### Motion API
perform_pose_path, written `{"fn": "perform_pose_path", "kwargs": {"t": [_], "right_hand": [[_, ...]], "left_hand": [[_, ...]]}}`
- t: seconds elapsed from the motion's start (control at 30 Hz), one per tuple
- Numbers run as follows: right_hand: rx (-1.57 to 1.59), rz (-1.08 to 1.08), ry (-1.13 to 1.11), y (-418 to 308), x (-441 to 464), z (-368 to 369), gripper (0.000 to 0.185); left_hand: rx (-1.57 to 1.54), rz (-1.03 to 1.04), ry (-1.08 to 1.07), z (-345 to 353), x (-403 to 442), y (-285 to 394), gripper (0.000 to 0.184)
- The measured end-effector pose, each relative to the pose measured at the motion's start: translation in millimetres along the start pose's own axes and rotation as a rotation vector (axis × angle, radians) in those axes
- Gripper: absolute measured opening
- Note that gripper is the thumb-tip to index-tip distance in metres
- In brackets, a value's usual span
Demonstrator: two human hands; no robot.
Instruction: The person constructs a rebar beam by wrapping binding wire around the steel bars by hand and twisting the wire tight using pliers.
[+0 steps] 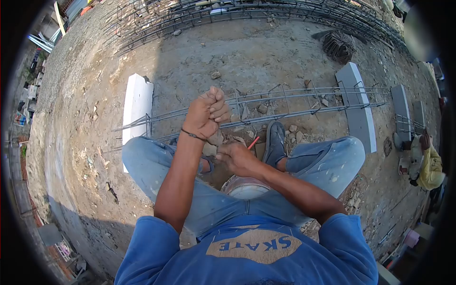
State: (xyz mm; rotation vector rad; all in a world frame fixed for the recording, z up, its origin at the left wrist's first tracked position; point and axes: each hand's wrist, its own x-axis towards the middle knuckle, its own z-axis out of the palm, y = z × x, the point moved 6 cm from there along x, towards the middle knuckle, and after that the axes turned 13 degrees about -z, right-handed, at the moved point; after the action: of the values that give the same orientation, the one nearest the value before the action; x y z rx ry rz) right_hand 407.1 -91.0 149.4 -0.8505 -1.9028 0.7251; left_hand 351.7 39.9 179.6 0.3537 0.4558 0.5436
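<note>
My left hand, with a dark cord bracelet at the wrist, is raised in front of the rebar cage with its fingers curled closed. What it holds, if anything, is hidden. Lower and to the right, my right hand is closed in a fist; a thin red stick-like piece sticks out beside its knuckles, the rest being covered. The narrow cage of long bars and square stirrups lies across a white block on the left and a grey-faced block on the right.
Beneath me is an upturned bucket-like seat. Loose stones lie near my shoes. A bundle of bent steel pieces is at the upper right, and more rebar cages stretch along the back. Another person crouches at far right.
</note>
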Motion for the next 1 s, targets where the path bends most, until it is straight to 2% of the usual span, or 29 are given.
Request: {"fn": "perform_pose_path", "kwargs": {"t": [0.03,0.07,0.1,0.13,0.17,0.23,0.27,0.33,0.37,0.43,0.47,0.5,0.57,0.63,0.73,0.87,0.93,0.97,1.0], "right_hand": [[0.009,0.000,0.002,-19.5,11.0,-16.7,0.014],[0.208,0.172,-0.152,-29.2,18.5,-32.0,0.017],[0.403,0.341,-0.308,-33.5,17.9,-43.3,0.020],[0.515,0.398,-0.188,-31.3,19.5,-65.7,0.023],[0.625,0.455,-0.065,-24.4,18.8,-85.1,0.026],[0.838,0.424,0.397,13.0,8.7,-114.7,0.031],[0.834,0.428,0.396,28.0,5.3,-113.6,0.031],[0.809,0.455,0.681,59.2,-8.6,-123.6,0.029],[0.802,0.451,0.687,67.0,-11.7,-120.8,0.029],[0.289,0.467,0.645,71.3,-12.9,-121.9,0.027],[0.120,0.424,0.656,69.3,-11.9,-123.1,0.021],[0.120,0.419,0.660,74.2,-12.8,-121.8,0.021],[-0.493,0.180,0.624,60.8,-9.6,-130.8,0.015],[-0.447,0.254,0.598,55.3,-6.7,-133.6,0.012],[-0.389,0.357,0.574,47.0,-4.5,-131.0,0.008],[-0.375,0.388,0.568,50.0,-5.0,-118.0,0.009],[-0.361,0.330,0.479,44.9,-1.5,-105.6,0.010],[-0.349,0.268,0.392,40.2,2.0,-96.1,0.011],[-0.346,0.273,0.388,32.9,-0.8,-85.3,0.011]], "left_hand": [[-0.113,-0.117,-0.035,-9.3,-1.4,-1.3,0.023],[-0.112,-0.116,-0.029,-20.2,-0.1,1.5,0.023],[-0.314,-0.138,-0.047,-32.0,3.3,1.8,0.021],[-0.517,-0.159,-0.070,-37.1,6.1,2.4,0.020],[-0.515,-0.155,-0.073,-34.6,7.7,2.4,0.020],[-0.521,0.002,0.058,-32.9,9.3,-0.5,0.018],[-0.525,0.000,0.056,-26.0,9.8,-8.7,0.018],[-0.454,0.054,0.114,-14.2,9.7,-18.1,0.017],[-0.451,0.047,0.107,-14.4,10.2,-20.3,0.017],[-0.434,0.076,0.184,-22.2,6.3,-22.3,0.014],[-0.430,0.074,0.182,-23.7,4.9,-23.2,0.014],[-0.427,0.084,0.186,-22.5,2.5,-22.2,0.014],[-0.421,0.094,0.187,-18.9,1.4,-19.6,0.019],[-0.374,0.163,0.337,-11.7,-2.9,-16.3,0.032],[-0.241,0.252,0.268,13.0,-6.5,-17.2,0.038],[-0.127,0.348,0.249,6.0,-9.2,-22.5,0.034],[0.156,0.408,0.356,0.4,-15.5,-9.8,0.028],[0.153,0.407,0.362,-4.9,-16.9,-1.0,0.028],[0.371,0.341,0.348,-1.4,-16.7,10.8,0.026]]}}
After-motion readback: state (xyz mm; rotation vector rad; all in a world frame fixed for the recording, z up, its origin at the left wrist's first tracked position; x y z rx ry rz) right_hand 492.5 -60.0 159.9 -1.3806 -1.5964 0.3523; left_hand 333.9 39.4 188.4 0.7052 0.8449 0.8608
